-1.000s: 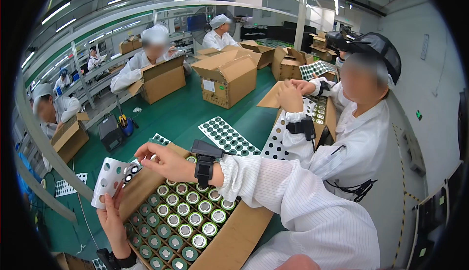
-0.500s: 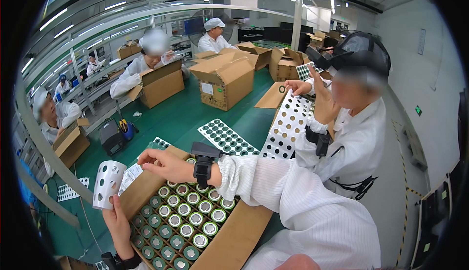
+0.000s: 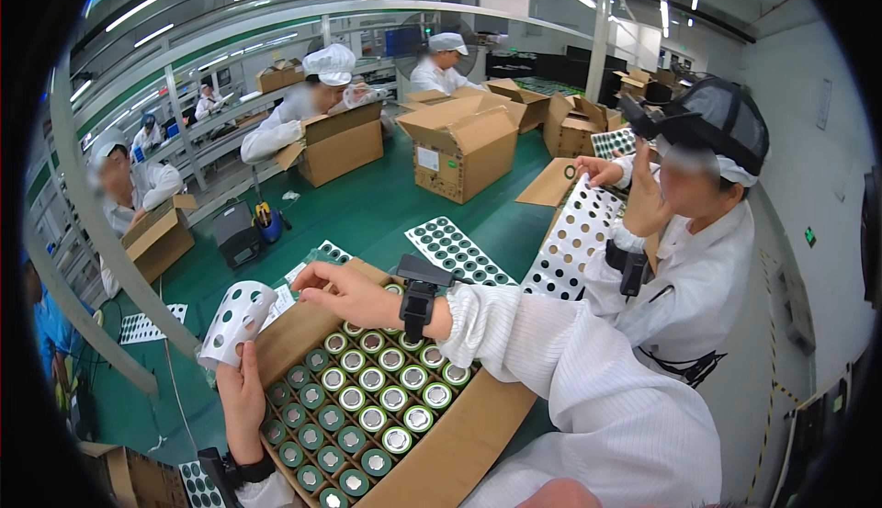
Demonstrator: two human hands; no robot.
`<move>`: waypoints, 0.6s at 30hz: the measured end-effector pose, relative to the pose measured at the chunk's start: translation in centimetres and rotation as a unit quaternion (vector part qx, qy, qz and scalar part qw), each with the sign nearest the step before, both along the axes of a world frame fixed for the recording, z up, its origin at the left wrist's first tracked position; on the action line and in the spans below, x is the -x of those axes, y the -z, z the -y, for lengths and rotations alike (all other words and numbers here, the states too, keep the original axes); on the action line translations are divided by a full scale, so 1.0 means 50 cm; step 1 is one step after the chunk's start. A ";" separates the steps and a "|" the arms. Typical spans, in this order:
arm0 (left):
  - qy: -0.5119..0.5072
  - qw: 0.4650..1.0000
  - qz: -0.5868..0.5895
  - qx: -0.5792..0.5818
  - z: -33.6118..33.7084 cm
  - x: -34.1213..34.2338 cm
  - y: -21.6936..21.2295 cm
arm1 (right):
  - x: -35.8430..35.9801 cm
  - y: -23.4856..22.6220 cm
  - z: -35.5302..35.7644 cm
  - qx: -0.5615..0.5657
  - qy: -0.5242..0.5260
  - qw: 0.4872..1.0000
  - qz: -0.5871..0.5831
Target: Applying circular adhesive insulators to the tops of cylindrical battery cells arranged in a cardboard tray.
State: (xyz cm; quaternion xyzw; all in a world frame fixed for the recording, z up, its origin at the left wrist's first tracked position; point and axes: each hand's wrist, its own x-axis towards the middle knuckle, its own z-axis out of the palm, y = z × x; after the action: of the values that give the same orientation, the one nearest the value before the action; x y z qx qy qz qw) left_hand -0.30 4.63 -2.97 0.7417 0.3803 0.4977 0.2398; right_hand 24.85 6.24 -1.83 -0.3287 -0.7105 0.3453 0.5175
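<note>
My left hand [image 3: 242,396] grips the lower edge of a curled white sticker sheet [image 3: 230,329] with round holes, thumb on its face. My right hand [image 3: 354,301] reaches across above the box, palm down, thumb and forefinger drawn together near the sheet; anything between the fingertips is too small to make out. Below both hands is an open cardboard box [image 3: 464,444] with dividers, full of upright cylindrical battery cells [image 3: 371,379]. Cells on the left have dull green ring tops; those on the right show bright pale rims. My right forearm hides some far cells.
On the green table [image 3: 354,209] lie sheets of dark green rings [image 3: 459,249] and a mostly punched-out sheet [image 3: 152,324]. Beyond are cardboard boxes [image 3: 464,145], a black device [image 3: 237,234] and blue-handled tools [image 3: 268,221]. A co-worker [image 3: 694,260] at right holds another holed sheet [image 3: 574,232].
The view has swung left, so the scene sits further right. The curled sheet leans further right in my left hand. My right hand keeps nearly the same pose above the cells.
</note>
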 end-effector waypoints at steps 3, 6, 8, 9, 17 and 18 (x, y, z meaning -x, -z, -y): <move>-0.005 1.000 -0.008 -0.014 0.005 0.004 -0.005 | 0.004 0.004 -0.004 0.015 -0.014 1.000 0.004; -0.004 0.999 -0.024 -0.032 0.010 0.010 -0.011 | 0.014 0.000 0.001 0.026 -0.022 0.999 0.005; -0.004 0.998 -0.059 -0.021 0.018 0.004 -0.022 | 0.003 0.006 0.002 0.035 -0.025 0.999 0.012; 0.005 0.997 -0.066 -0.032 0.011 -0.003 -0.020 | -0.009 0.014 -0.004 0.014 0.001 0.999 0.034; 0.047 0.997 -0.057 -0.035 0.022 -0.002 -0.031 | -0.011 -0.011 0.011 0.088 0.028 0.993 0.078; 0.038 0.997 -0.059 -0.029 0.020 -0.002 -0.032 | -0.010 -0.014 0.012 0.108 0.021 0.990 0.084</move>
State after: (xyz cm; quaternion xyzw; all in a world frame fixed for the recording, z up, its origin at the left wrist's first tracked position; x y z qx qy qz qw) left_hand -0.23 3.61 -1.36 0.7902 0.3506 0.4548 0.2140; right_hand 25.34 5.63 -1.13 -0.4255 -0.7031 0.3796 0.4248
